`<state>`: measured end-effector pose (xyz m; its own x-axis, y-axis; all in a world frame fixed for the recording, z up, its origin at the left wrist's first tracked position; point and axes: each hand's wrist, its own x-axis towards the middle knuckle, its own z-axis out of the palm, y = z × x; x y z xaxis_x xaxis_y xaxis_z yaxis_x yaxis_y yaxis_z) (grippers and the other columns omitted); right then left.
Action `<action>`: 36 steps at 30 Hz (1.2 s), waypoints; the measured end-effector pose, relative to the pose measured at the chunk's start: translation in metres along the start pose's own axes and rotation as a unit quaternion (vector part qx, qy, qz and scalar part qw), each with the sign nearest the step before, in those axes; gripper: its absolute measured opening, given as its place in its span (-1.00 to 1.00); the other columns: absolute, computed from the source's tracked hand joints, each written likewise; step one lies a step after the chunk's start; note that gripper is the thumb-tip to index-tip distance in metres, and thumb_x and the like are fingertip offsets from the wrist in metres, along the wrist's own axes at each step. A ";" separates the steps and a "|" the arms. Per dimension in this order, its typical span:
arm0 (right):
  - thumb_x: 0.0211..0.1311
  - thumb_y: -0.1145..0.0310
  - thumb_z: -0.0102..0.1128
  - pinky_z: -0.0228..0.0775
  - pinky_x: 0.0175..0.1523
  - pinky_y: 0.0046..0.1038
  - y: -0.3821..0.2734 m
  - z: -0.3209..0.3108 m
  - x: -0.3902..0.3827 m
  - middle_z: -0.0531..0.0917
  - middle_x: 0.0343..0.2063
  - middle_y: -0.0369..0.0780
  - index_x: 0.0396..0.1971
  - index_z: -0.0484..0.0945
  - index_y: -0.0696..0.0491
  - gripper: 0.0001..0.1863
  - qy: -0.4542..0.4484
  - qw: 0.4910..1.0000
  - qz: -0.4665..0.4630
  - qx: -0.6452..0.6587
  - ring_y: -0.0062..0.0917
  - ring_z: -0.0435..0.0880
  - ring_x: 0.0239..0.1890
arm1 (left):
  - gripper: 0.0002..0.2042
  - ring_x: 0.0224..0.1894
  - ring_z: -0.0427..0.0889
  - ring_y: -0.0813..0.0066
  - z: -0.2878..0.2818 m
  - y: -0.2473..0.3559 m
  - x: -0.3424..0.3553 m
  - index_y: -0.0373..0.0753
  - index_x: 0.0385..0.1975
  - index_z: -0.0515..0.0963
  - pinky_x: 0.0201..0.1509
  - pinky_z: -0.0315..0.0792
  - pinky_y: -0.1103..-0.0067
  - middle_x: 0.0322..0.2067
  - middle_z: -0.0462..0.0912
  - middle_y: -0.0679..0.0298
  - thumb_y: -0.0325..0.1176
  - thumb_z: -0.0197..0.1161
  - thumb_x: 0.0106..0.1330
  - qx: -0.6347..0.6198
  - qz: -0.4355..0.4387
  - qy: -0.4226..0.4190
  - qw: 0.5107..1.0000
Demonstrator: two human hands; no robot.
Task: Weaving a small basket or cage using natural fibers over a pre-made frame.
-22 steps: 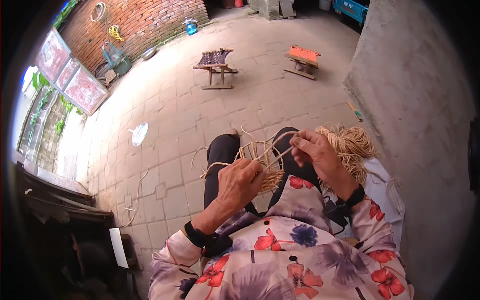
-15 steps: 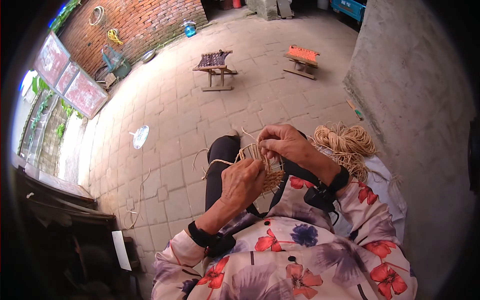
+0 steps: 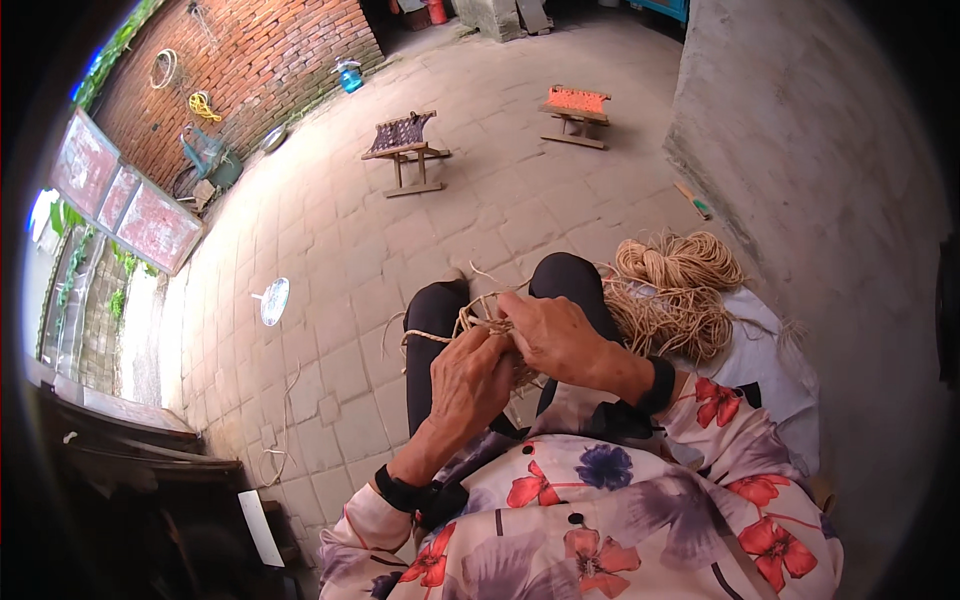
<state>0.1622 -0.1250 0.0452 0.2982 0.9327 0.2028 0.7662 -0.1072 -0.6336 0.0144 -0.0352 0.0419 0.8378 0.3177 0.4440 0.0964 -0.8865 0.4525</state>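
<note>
Tan cord weaving (image 3: 487,322) lies between my knees, with loose strands sticking out at its far and left sides. My left hand (image 3: 468,378) is closed on the weaving from the near left. From the right, my right hand (image 3: 556,342) is bent over the same piece, fingers pinched at its upper edge and touching the left fingers. Both hands cover most of the woven part. Beside my right knee is a big heap of tan cord (image 3: 682,264), partly resting on a white sack (image 3: 775,375).
Two folding stools stand ahead on the paved floor, one with a dark woven seat (image 3: 402,135), one with an orange seat (image 3: 577,99). A strainer-like round thing (image 3: 273,301) and a loose cord (image 3: 287,420) lie left. A concrete wall (image 3: 820,200) rises at right.
My right hand has come down and left, from above the weaving to against my left hand. The view has shifted slightly, and my right knee now shows more.
</note>
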 end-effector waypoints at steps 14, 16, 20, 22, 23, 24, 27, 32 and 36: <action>0.02 0.57 0.20 0.30 -0.42 -0.53 0.125 -0.051 -0.069 0.50 -0.63 -0.34 -0.27 0.50 0.15 -0.78 0.237 0.932 0.207 0.179 -0.72 0.45 -0.52 | -0.88 -0.34 0.59 0.26 0.010 0.016 0.027 -0.20 -0.39 0.63 -0.30 0.44 0.39 -0.43 0.54 0.27 -0.47 0.37 0.06 0.000 0.049 -0.032 0.998; 0.15 0.42 0.23 0.35 -0.45 -0.47 0.217 -0.049 -0.082 0.57 -0.56 -0.37 -0.32 0.51 0.15 -0.85 0.352 0.885 0.201 0.228 -0.66 0.50 -0.53 | -0.89 -0.33 0.60 0.26 0.014 0.020 0.035 -0.20 -0.39 0.63 -0.30 0.45 0.39 -0.43 0.55 0.27 -0.47 0.37 0.06 0.004 0.052 -0.052 0.997; 0.34 -0.03 0.10 0.37 -0.48 -0.41 0.292 -0.121 -0.156 0.53 -0.69 -0.22 -0.49 0.53 0.14 -0.52 0.199 0.879 0.431 0.046 -0.51 0.51 -0.65 | -0.90 -0.35 0.62 0.23 0.018 0.022 0.039 -0.20 -0.40 0.64 -0.31 0.45 0.39 -0.44 0.59 0.24 -0.44 0.36 0.08 0.000 0.020 -0.078 0.997; 0.32 -0.09 0.10 0.36 -0.46 -0.36 0.271 -0.122 -0.155 0.49 -0.73 -0.17 -0.51 0.53 0.16 -0.46 0.149 0.874 0.459 -0.065 -0.44 0.52 -0.64 | -0.91 -0.37 0.63 0.22 0.018 0.024 0.042 -0.20 -0.40 0.64 -0.31 0.46 0.38 -0.45 0.61 0.23 -0.42 0.36 0.09 0.007 -0.001 -0.090 0.996; 0.30 -0.16 0.11 0.35 -0.45 -0.32 0.254 -0.121 -0.154 0.46 -0.76 -0.12 -0.54 0.53 0.19 -0.40 0.097 0.852 0.482 -0.182 -0.37 0.53 -0.64 | -0.92 -0.39 0.63 0.23 0.019 0.029 0.045 -0.20 -0.43 0.62 -0.32 0.45 0.39 -0.47 0.62 0.24 -0.40 0.35 0.09 0.011 -0.026 -0.096 0.995; 0.26 -0.12 0.18 0.36 -0.41 -0.22 0.239 -0.113 -0.147 0.50 -0.71 -0.08 -0.48 0.55 0.20 -0.43 0.117 0.877 0.441 -0.149 -0.23 0.54 -0.62 | -0.92 -0.41 0.64 0.24 0.020 0.033 0.046 -0.20 -0.45 0.60 -0.32 0.45 0.39 -0.49 0.63 0.24 -0.39 0.35 0.10 0.016 -0.051 -0.102 0.993; 0.20 0.15 0.27 0.41 -0.25 -0.27 0.160 -0.071 -0.107 0.60 -0.48 -0.10 -0.38 0.57 0.14 -0.69 0.198 0.966 0.163 0.019 -0.24 0.59 -0.42 | -0.88 -0.43 0.64 0.28 0.027 0.031 0.047 -0.20 -0.46 0.54 -0.35 0.43 0.40 -0.52 0.63 0.27 -0.37 0.34 0.10 0.044 -0.062 -0.106 0.991; 0.16 0.27 0.26 0.28 0.04 -0.28 0.092 -0.007 -0.064 0.65 -0.27 -0.29 -0.21 0.60 -0.03 -0.80 0.143 0.984 -0.103 0.001 -0.42 0.59 -0.11 | -0.86 -0.48 0.60 0.28 0.036 0.032 0.047 -0.18 -0.41 0.48 -0.39 0.39 0.37 -0.59 0.56 0.27 -0.42 0.29 0.07 0.053 -0.070 -0.081 0.993; 0.16 0.33 0.25 0.32 0.02 -0.27 0.076 -0.016 -0.065 0.63 -0.34 -0.25 -0.30 0.58 0.03 -0.86 0.059 0.997 -0.049 -0.002 -0.39 0.61 -0.17 | -0.85 -0.49 0.57 0.24 0.040 0.030 0.045 -0.19 -0.40 0.45 -0.38 0.37 0.34 -0.62 0.50 0.25 -0.48 0.22 0.02 0.058 -0.050 -0.042 0.996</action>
<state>0.2101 -0.1995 -0.0047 0.2853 0.8921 0.3502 0.7974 -0.0182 -0.6032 0.0761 -0.0610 0.0449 0.8623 0.3817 0.3327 0.2394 -0.8863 0.3965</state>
